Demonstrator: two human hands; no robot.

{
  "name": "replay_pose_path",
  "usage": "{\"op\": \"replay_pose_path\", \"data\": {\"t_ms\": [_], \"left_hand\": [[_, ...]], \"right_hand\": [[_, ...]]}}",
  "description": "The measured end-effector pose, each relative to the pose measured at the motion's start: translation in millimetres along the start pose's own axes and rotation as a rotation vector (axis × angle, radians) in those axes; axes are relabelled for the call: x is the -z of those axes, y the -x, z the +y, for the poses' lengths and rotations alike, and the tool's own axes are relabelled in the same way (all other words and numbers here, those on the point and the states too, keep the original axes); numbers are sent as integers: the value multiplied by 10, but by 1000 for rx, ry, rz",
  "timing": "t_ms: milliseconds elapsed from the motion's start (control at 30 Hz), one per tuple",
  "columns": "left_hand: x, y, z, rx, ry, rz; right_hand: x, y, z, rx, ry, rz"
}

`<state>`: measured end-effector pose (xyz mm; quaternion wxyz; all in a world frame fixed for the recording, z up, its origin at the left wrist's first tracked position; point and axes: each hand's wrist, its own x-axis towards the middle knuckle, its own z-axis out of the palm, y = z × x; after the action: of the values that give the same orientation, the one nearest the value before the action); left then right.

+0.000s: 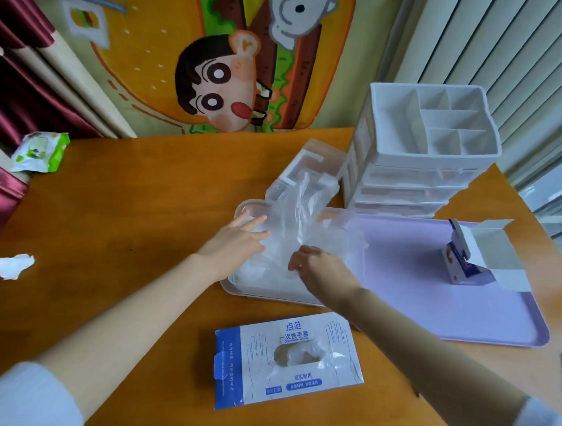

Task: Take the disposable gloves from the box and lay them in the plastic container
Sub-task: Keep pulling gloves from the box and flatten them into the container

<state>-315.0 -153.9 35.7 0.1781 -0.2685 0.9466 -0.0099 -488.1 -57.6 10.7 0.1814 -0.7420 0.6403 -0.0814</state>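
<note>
The glove box lies on the near side of both hands. The right hand pinches the clear gloves with curled fingers. Just beside it, the left hand rests flat, fingers straight, on gloves inside the plastic container.

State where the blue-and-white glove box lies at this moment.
In the head view, the glove box lies flat on the wooden table, centre foreground, just nearer the person than the plastic container.

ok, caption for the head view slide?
Head view: left hand presses disposable gloves flat in the plastic container while right hand pinches them; glove box lies nearer on the wooden table.
</note>
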Motion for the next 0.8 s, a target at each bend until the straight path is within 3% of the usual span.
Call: {"op": "replay_pose_path", "data": {"t_ms": [100, 233, 267, 333, 400, 433, 500, 600, 700, 800], "left_hand": [[48, -59, 67, 30, -88, -91], [90, -89, 96, 112, -40, 57], [88, -94, 126, 155, 41, 106], [50, -122, 218, 206, 159, 153], [-21, -191, 312, 213, 178, 97], [-85, -245, 343, 205, 165, 41], [-197, -350, 382, 178, 113, -100], [-321, -470, 390, 191, 98, -269], [-406, -554, 352, 211, 114, -394], [-471, -609, 323, 217, 137, -435]], "right_hand": [[-120, -78, -66, -134, -121, -113], [5, -105, -89, -168, -384, -346], [73, -111, -95, -165, -441, -337], [171, -142, -97, -119, -478, -60], [175, -213, -44, -68, -343, 207], [156, -248, -16, -45, -209, 211], [28, -321, 82, -4, 58, 36], [-185, -383, 266, -104, 219, -221], [-280, -395, 406, -226, 275, -305], [-314, -385, 491, -232, 364, -339]]}}
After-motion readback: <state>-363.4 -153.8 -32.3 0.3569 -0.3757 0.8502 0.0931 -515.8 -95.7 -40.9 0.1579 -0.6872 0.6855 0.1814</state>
